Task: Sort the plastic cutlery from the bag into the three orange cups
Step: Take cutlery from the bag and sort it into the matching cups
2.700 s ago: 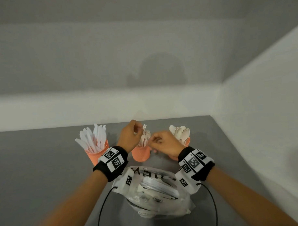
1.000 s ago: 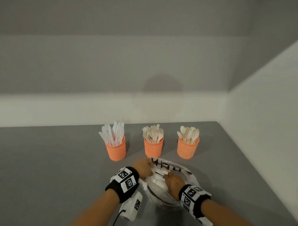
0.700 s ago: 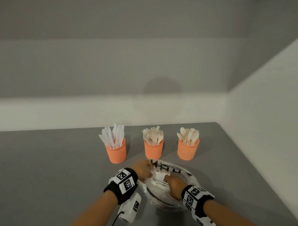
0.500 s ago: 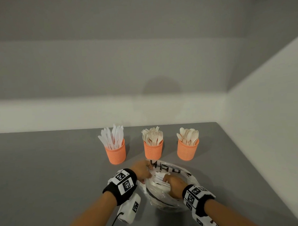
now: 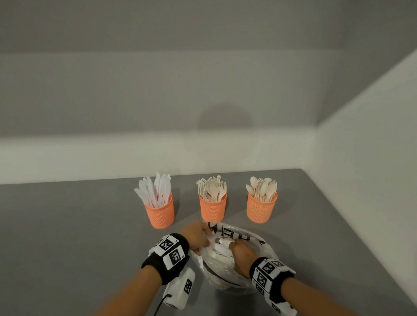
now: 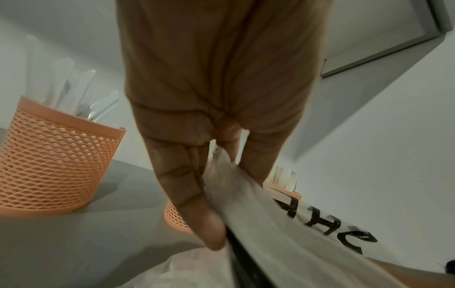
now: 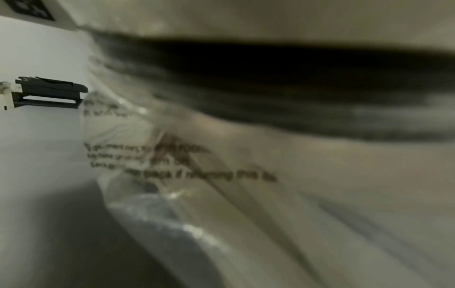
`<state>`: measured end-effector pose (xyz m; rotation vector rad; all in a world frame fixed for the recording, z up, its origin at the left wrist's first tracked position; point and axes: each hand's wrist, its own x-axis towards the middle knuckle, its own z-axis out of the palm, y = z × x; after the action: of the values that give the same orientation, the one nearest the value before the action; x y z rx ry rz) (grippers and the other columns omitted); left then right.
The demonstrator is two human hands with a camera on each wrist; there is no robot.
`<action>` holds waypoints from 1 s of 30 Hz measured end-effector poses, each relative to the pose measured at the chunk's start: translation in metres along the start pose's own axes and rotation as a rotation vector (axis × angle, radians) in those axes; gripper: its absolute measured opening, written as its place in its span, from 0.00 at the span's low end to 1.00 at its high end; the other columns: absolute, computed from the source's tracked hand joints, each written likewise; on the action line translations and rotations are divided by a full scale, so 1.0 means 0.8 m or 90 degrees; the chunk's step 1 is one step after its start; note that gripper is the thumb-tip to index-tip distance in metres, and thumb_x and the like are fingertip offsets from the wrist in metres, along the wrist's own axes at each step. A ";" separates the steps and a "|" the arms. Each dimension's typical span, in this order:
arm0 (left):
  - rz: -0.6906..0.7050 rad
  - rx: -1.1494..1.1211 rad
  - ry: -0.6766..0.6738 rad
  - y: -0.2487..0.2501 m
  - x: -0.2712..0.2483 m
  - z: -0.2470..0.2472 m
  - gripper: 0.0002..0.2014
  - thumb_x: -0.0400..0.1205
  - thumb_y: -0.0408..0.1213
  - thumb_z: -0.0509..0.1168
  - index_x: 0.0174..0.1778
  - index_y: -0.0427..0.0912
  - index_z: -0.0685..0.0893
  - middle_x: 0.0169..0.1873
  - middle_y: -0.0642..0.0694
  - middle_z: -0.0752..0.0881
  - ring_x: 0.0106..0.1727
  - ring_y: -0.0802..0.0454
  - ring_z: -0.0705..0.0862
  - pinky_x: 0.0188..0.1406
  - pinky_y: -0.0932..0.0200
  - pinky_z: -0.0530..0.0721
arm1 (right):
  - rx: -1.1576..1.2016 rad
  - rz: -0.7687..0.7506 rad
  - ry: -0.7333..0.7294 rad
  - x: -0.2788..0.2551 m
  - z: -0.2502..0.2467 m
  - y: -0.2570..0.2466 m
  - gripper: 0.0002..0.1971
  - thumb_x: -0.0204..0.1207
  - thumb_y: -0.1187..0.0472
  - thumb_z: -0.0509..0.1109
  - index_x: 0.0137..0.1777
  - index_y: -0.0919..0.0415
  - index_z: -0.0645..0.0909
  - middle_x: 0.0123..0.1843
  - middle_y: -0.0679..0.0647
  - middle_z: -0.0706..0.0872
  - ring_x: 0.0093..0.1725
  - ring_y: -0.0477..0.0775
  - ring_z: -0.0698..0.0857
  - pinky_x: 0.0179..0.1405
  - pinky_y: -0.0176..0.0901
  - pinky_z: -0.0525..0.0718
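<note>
Head view: both hands back at the bag (image 5: 239, 263), lower centre of frame, on the tabletop (image 5: 64, 245).
Left hand (image 5: 196, 237): pinching bag rim, holding mouth open.
Right hand (image 5: 241, 257): inside bag; grip state cannot tell.
Change vs 2.7 s ago: hands left fork cup (image 5: 213, 206); next pick starting.
Cups: knives left, forks middle, spoons right.

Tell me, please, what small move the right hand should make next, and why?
Probably close the right hand on one white plastic piece and lift it out. That hand is already inside the clear printed plastic bag, whose rim the left hand pinches open. What type it is I cannot tell, so the orange mesh cup comes afterwards.
</note>
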<state>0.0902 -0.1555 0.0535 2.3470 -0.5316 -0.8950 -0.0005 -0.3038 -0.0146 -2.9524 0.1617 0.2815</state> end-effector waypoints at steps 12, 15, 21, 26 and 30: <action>0.017 0.003 0.003 0.009 0.003 -0.002 0.16 0.79 0.28 0.64 0.64 0.40 0.79 0.51 0.42 0.79 0.31 0.55 0.80 0.25 0.69 0.82 | 0.074 -0.006 -0.026 -0.012 -0.006 -0.007 0.21 0.79 0.59 0.64 0.71 0.64 0.73 0.70 0.61 0.78 0.71 0.58 0.75 0.72 0.45 0.68; 0.019 0.003 0.002 0.010 0.001 -0.004 0.17 0.79 0.27 0.63 0.64 0.39 0.78 0.52 0.42 0.78 0.32 0.54 0.80 0.26 0.69 0.82 | 0.087 0.032 -0.092 -0.013 -0.017 -0.009 0.19 0.77 0.62 0.65 0.68 0.65 0.74 0.66 0.65 0.79 0.65 0.61 0.79 0.65 0.50 0.75; 0.004 0.013 0.011 0.010 -0.003 -0.009 0.17 0.79 0.25 0.62 0.63 0.39 0.78 0.52 0.42 0.77 0.33 0.53 0.79 0.31 0.64 0.84 | 0.132 0.005 -0.067 -0.010 -0.017 0.000 0.19 0.77 0.51 0.66 0.65 0.57 0.80 0.64 0.57 0.84 0.63 0.58 0.81 0.70 0.52 0.74; -0.006 0.086 0.038 0.014 -0.005 -0.009 0.18 0.78 0.24 0.59 0.64 0.36 0.77 0.61 0.37 0.78 0.35 0.46 0.82 0.35 0.58 0.86 | 0.243 0.061 -0.087 -0.012 -0.029 0.004 0.26 0.78 0.56 0.67 0.74 0.63 0.69 0.69 0.62 0.79 0.68 0.61 0.78 0.67 0.48 0.74; 0.012 0.197 0.122 0.020 -0.004 -0.005 0.16 0.80 0.28 0.58 0.64 0.35 0.77 0.63 0.38 0.80 0.53 0.43 0.83 0.52 0.57 0.80 | 0.287 0.052 -0.054 -0.012 -0.030 0.008 0.23 0.80 0.54 0.64 0.73 0.62 0.71 0.70 0.58 0.79 0.69 0.58 0.77 0.70 0.45 0.72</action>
<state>0.0879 -0.1643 0.0676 2.6650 -0.6493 -0.6035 -0.0067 -0.3137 0.0098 -2.4862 0.2922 0.3312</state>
